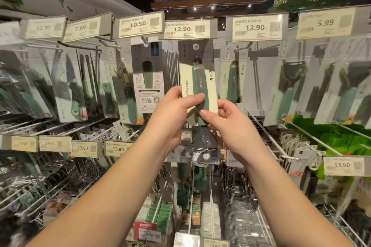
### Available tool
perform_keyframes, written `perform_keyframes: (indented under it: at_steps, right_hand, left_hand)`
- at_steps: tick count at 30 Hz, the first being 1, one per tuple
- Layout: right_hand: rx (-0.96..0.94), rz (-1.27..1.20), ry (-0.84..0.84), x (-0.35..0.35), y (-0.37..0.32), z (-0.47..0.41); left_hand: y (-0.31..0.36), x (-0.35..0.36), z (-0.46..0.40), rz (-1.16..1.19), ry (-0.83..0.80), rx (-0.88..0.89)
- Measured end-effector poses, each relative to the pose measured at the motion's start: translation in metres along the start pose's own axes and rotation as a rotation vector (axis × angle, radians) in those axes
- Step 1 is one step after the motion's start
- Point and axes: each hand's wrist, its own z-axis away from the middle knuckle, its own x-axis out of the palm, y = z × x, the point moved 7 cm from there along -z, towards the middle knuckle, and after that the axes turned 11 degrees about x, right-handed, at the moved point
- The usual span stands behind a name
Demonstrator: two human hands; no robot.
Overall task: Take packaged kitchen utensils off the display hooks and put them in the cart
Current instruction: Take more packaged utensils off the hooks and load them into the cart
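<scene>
A packaged green-handled utensil (197,70) on a grey and cream card hangs from the hook under the middle 12.90 price tag (188,29). My left hand (174,110) pinches the card's lower left side, thumb across the front. My right hand (226,124) pinches its lower right corner, thumb on the handle's end. A second utensil package (204,142) with a grey metal head shows upside down just below my hands; which hand holds it I cannot tell. No cart is in view.
Rows of hooks carry more packaged utensils: peelers (289,86) at right, knives (68,86) at left, a card turned backward (147,78) beside my left hand. White hook rods (269,136) stick out toward me below. Lower racks hold graters and brushes.
</scene>
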Motion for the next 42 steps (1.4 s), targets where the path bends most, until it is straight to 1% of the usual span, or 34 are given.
perform_keyframes:
  at_steps: [3,7,12,15,20,22,26,28,31,36,39,42]
  right_hand:
    - [-0.018,0.019,-0.024,0.001,-0.003,-0.003]
    - [-0.031,0.043,-0.015,0.001,-0.007,-0.008]
    - [-0.039,0.047,0.009,0.001,-0.008,-0.017]
    - [-0.045,0.06,0.007,0.003,-0.009,-0.021]
    - [-0.022,0.081,0.034,0.003,-0.005,-0.028]
    - [-0.017,0.137,0.056,0.004,-0.005,-0.029]
    - [-0.042,0.377,0.124,0.002,-0.011,-0.038]
    - [-0.022,0.479,0.162,0.002,-0.009,-0.049]
    - [-0.051,0.608,0.189,0.006,-0.008,-0.066]
    - [-0.033,0.824,0.222,0.012,-0.005,-0.093]
    - [0.019,0.839,0.233,0.014,0.001,-0.113]
    - [0.1,0.809,0.234,0.014,0.005,-0.128]
  left_hand:
    - [0.003,-0.005,0.001,-0.003,0.022,0.027]
    - [0.011,-0.009,0.002,0.013,0.037,0.075]
    - [0.016,-0.006,0.006,-0.06,0.03,0.117]
    - [0.015,-0.007,0.007,-0.052,0.04,0.12]
    - [0.01,-0.004,0.005,-0.118,0.07,0.117]
    - [0.006,-0.002,0.003,-0.152,0.075,0.087]
    - [-0.006,0.004,-0.008,-0.19,0.087,-0.023]
    - [-0.007,0.008,-0.013,-0.21,0.099,-0.049]
    - [-0.008,0.011,-0.022,-0.212,0.119,-0.082]
    - [-0.011,0.009,-0.043,-0.221,0.238,-0.139]
    - [-0.015,0.014,-0.051,-0.117,0.304,-0.221]
    - [-0.019,0.018,-0.062,-0.123,0.334,-0.257]
